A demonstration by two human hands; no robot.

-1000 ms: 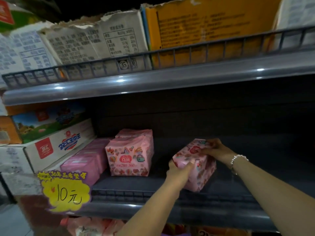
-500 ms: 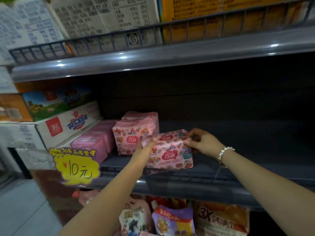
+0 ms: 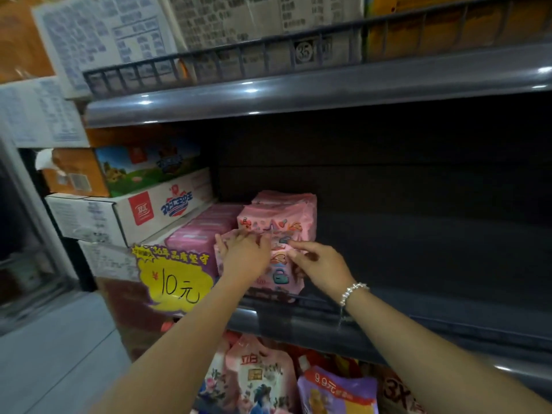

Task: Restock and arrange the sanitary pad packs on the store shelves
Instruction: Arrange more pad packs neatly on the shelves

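Both our hands are on the front pink printed soft plastic pad pack (image 3: 280, 271), which stands at the front edge of the dark grey metal middle shelf (image 3: 418, 318). Our left hand (image 3: 246, 258) lies over the pack's upper left part with the fingers curled across its face; it seems to hold the pack, though blur hides the fingertips. Our right hand (image 3: 321, 265), with a silver beaded bracelet (image 3: 352, 292) at the wrist, pinches the pack's right side between thumb and bent fingers.

Just behind this pack, touching it or nearly so, stands a second pink printed pad pack (image 3: 283, 216) of the same pattern. Left of both lies a row of plain pink flat pad packs (image 3: 203, 234), reaching back into the shelf.

We see a yellow cloud-shaped price sign with a purple border (image 3: 176, 279) hanging at the shelf's left front. Left of the shelf sits a white cardboard carton with a red logo (image 3: 131, 216), and on it a carton printed with a green meadow (image 3: 143, 168). On the upper shelf, behind a dark wire rail (image 3: 239, 59), stand grey printed cardboard boxes (image 3: 239, 22). Below the middle shelf hang soft pouches, one pink (image 3: 257, 375) and one purple (image 3: 337, 392).
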